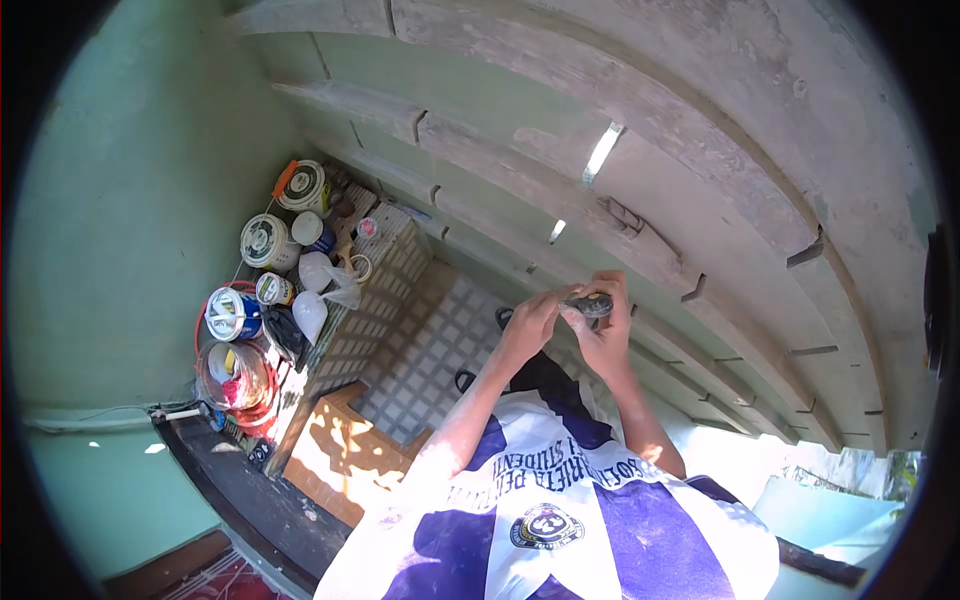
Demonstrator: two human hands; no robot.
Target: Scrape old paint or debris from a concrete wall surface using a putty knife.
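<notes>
In front of my chest, both hands meet at a dark, rounded hand tool [589, 304] with a small yellow spot; its exact kind cannot be told. My right hand [609, 330] grips it between thumb and fingers, and pale dust marks the thumb. From the other side, my left hand [529, 324] has its fingertips at the tool's left end, partly hidden behind the knuckles. Just beyond the hands rises a green wall with long horizontal ledges [540, 161], their surface patchy with whitish filler or dust.
To the left, a slatted bench [390, 232] carries lidded paint buckets [270, 241], plastic bags of white material [309, 315], a tape roll [361, 268] and a clear tub [234, 375]. Below are a tiled floor [450, 337] and an orange-brown step [341, 450]. Narrow slots pierce the wall.
</notes>
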